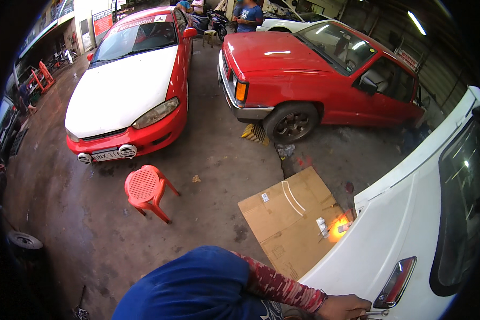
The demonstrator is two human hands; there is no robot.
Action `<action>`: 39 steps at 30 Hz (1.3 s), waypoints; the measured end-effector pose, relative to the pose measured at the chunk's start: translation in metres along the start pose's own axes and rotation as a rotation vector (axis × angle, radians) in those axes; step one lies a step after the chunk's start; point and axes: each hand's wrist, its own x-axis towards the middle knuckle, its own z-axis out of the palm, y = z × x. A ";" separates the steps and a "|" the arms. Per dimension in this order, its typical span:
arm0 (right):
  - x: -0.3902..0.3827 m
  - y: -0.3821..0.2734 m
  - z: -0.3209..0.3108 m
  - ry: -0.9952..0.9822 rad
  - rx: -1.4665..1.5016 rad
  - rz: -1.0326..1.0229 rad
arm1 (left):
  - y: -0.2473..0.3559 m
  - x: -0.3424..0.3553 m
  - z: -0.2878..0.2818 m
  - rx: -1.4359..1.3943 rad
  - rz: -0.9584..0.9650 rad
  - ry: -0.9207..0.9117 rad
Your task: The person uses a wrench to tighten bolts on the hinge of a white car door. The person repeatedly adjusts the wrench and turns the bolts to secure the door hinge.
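- While the left hand (342, 308) is extended low against a white vehicle (368, 240), a metal tool (379, 313) is gripped at its fingertips, just below a red lamp (396, 282); its fingers are curled together on the tool, which is partly cut off by the lower edge.
- How the right hand's fingers are set cannot be told from this view.
- Much of the lower view is blocked by a blue-shirted shoulder (189, 285), and the forearm is covered by a red patterned sleeve (282, 285).
- Beside the vehicle, flattened cardboard (277, 224) is spread on the floor (213, 202), with a glowing orange light (338, 228) seen at its edge.
- A red stool (145, 186) is placed on the open floor, left of the cardboard.
- Farther off, the floor is taken up by a white-hooded red car (125, 88) and a red pickup (282, 61), by whose front wheel (292, 122) a yellowish object (256, 134) is seen.
- Behind them, a person in blue (247, 17) is seen.
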 end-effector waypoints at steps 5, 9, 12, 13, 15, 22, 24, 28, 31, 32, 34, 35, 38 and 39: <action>0.007 0.028 0.022 0.191 -0.076 -0.163 | 0.013 -0.003 -0.005 -0.093 -0.174 -0.089; 0.004 0.042 0.034 0.255 -0.065 -0.111 | 0.012 -0.003 -0.013 -0.183 -0.243 -0.145; 0.005 0.044 0.036 0.277 -0.067 -0.106 | 0.004 0.000 -0.013 -0.387 -0.335 -0.172; 0.005 0.043 0.036 0.276 -0.026 -0.119 | 0.001 0.008 -0.009 -0.022 -0.049 -0.118; 0.004 0.037 0.032 0.297 -0.030 -0.175 | -0.003 0.005 -0.011 -0.187 -0.214 -0.199; 0.011 0.040 0.038 0.285 0.309 0.063 | -0.029 0.002 -0.020 -0.534 -0.524 -0.158; 0.017 0.038 0.039 0.279 0.341 0.145 | -0.033 0.006 -0.021 -0.551 -0.537 -0.152; 0.015 0.020 0.047 0.308 0.418 0.167 | -0.031 0.011 -0.022 -0.617 -0.493 -0.279; 0.013 0.016 0.054 0.337 0.326 0.178 | -0.029 0.010 -0.028 -0.551 -0.486 -0.230; 0.011 0.017 0.053 0.334 0.316 0.179 | -0.031 0.012 -0.030 -0.443 -0.402 -0.206; 0.009 0.018 0.055 0.364 0.265 0.201 | -0.034 0.015 -0.036 -0.210 -0.246 -0.149; 0.008 0.018 0.056 0.333 0.287 0.211 | -0.036 0.017 -0.038 -0.212 -0.209 -0.162; 0.006 0.014 0.061 0.325 0.319 0.212 | -0.038 0.023 -0.045 -0.156 -0.134 -0.209; 0.006 0.012 0.063 0.352 0.381 0.222 | -0.037 0.025 -0.046 -0.137 -0.102 -0.229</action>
